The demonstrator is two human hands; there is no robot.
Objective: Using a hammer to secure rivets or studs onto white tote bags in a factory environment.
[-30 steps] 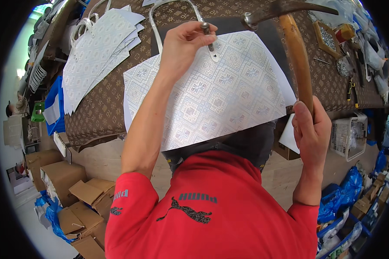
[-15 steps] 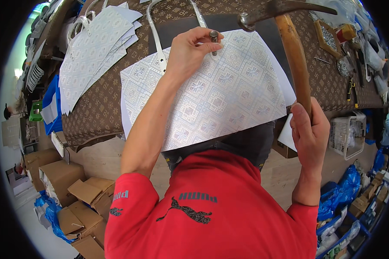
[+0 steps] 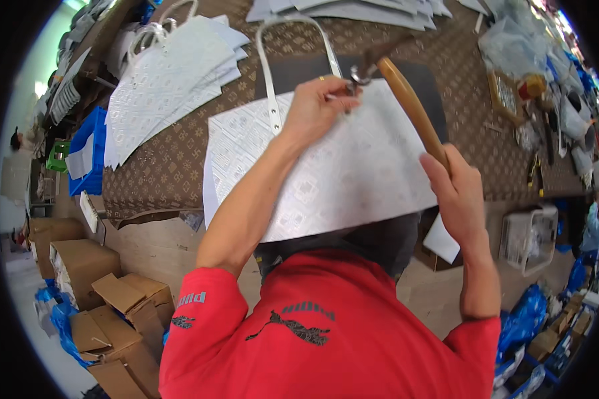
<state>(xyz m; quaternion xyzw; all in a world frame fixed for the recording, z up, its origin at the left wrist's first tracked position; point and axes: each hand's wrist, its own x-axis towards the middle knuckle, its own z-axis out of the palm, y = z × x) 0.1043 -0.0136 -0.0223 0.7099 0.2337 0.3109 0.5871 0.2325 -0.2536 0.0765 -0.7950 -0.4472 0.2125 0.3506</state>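
My left hand (image 3: 318,110) pinches a short metal punch (image 3: 350,89), held roughly upright on a silvery-white patterned panel (image 3: 359,176). In my right hand (image 3: 460,193) is a hammer with a wooden handle (image 3: 412,106). Its dark metal head, blurred, is at the top of the punch; I cannot tell whether they touch. A white strap handle (image 3: 267,70) loops beyond the panel's far edge, its left end riveted on. My left hand hides the strap's other end. The panel partly covers a dark mat (image 3: 422,83) and overhangs the table's near edge.
Fanned matching panels (image 3: 173,86) with handles lie at the left, and white sheets (image 3: 353,9) at the back. To the right are a tray of small metal parts (image 3: 504,93) and yellow-and-black pliers (image 3: 535,174). Cardboard boxes (image 3: 83,269) and a white basket (image 3: 529,243) stand below the table.
The hammer has swung down and left, bringing its head from above right of the punch to its top. My right hand moved up and left. The whole view has shifted slightly.
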